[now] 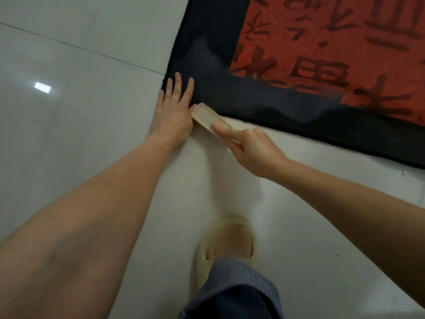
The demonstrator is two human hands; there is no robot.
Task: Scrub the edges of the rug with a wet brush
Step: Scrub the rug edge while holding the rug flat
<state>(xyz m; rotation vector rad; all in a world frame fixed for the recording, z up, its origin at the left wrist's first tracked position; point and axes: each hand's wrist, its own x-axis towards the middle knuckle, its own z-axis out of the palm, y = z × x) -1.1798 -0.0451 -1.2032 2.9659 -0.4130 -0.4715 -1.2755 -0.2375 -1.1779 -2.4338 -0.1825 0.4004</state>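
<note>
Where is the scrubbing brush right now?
In the head view, the pale brush sits near the middle of the picture, gripped by the right hand at the near black border of the rug, just right of the left hand flat on the corner.

At frame centre, the rug [264,107] corner is pressed flat onto the white tiled floor [69,123] by the left hand [176,111]. A pale brush [208,117], gripped by the right hand [253,150], is laid against the rug's dark lower border. A cream slipper [226,245] is seen at lower centre.

Glossy white tile floor [80,139] with dark grout lines. A red rug [322,54] with a black border lies on it, corner pointing near-left. One cream slipper [226,240] stands near the floor's near edge.
</note>
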